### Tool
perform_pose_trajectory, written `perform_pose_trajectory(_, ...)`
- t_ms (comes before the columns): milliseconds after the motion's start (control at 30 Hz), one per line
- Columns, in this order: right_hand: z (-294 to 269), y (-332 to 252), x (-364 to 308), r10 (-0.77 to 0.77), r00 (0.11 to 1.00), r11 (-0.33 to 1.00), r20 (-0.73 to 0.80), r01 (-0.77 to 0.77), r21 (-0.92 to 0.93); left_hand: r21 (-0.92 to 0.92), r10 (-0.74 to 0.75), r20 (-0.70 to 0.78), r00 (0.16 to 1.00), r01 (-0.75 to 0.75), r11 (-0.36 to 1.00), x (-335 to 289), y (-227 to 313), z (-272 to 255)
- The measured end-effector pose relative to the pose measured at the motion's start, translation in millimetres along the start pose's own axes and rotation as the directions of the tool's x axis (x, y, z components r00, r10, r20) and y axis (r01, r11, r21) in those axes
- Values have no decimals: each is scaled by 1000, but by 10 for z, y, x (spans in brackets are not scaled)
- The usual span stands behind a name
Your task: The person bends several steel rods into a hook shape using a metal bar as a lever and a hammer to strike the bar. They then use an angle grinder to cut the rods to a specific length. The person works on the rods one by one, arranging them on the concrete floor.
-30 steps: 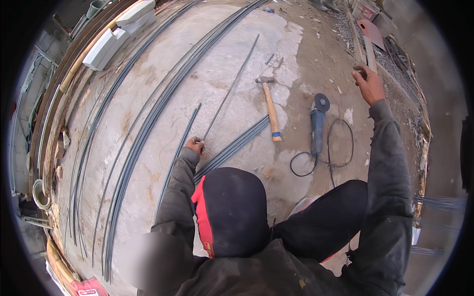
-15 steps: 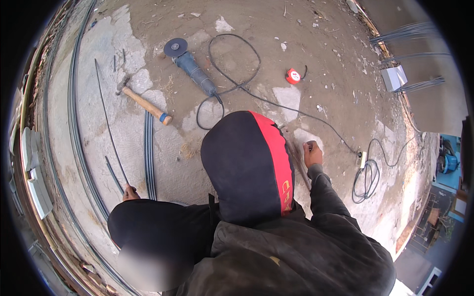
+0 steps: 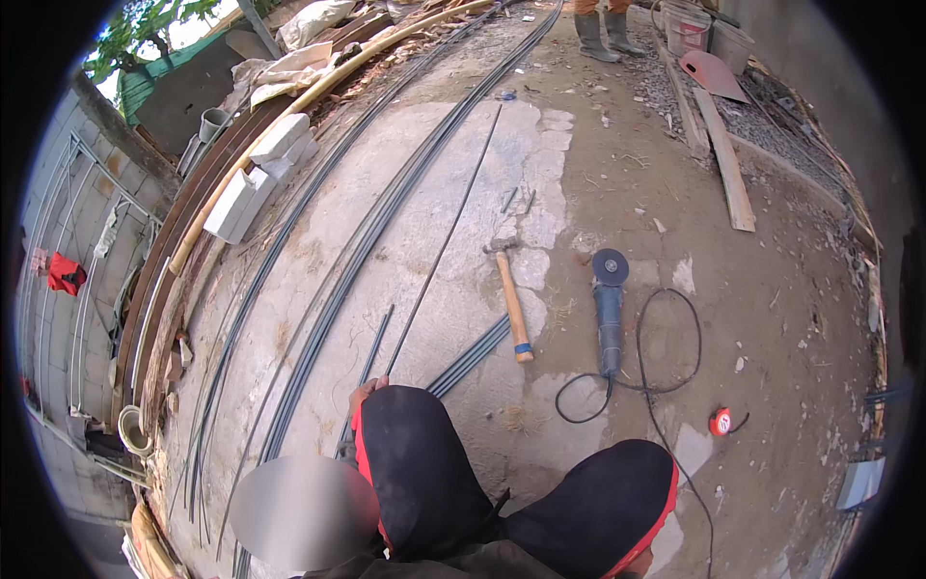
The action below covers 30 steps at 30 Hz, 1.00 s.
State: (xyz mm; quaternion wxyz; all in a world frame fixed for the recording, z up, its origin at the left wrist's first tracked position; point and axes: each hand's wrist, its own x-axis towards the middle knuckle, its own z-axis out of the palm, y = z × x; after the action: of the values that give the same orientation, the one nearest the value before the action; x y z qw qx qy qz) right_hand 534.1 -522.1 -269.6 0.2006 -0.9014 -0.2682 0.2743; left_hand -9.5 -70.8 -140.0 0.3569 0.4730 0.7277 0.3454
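Note:
My left hand [image 3: 367,393] is closed beside my left knee, gripping the near end of a long thin steel bar [image 3: 446,234] that stretches away over the concrete. My right knee mostly hides my right hand [image 3: 640,565]; only a bit of skin shows at the lower edge, fingers hidden. Several short steel bars [image 3: 471,355] lie bundled near my left knee, with a shorter bar [image 3: 376,347] left of the held one. Farther off lie a wooden-handled hammer [image 3: 511,304] and two small cut pieces of bar [image 3: 518,201]. An angle grinder [image 3: 609,318] with a dark disc rests to their right.
Long steel bars [image 3: 371,217] run along the left, beside white blocks [image 3: 241,205] and a bamboo pole [image 3: 318,92]. The grinder's cord [image 3: 698,333] loops near a red tape measure [image 3: 721,422]. Someone in boots [image 3: 596,39] stands far off, near buckets [image 3: 687,27] and a plank [image 3: 725,159].
The view has swung left and up, bringing in the far ground and the booted person. My left hand keeps hold of the bar. My right hand has gone mostly behind my knee.

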Motion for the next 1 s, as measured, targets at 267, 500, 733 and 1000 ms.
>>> perform_pose_trajectory(267, -1339, -3175, 835, -559, 683, 817, -470, 550, -174, 264, 370, -128, 920, -328, 907, -276, 957, -150)
perform_pose_trajectory(500, -1815, -5062, 1228, -691, 658, 589, -300, 753, 294, 206, 620, -209, 757, -585, 784, -611, 1476, -549)
perform_pose_trajectory(733, -1764, -6014, 1041, -709, 468, 428, -528, 880, 206, 161, 638, -111, 762, -620, 768, -1035, 1657, -851)
perform_pose_trajectory(1000, -2126, -6101, 1052, -680, 270, 383, -681, 924, -16, 145, 613, -78, 786, -600, 787, -1283, 1740, -946)
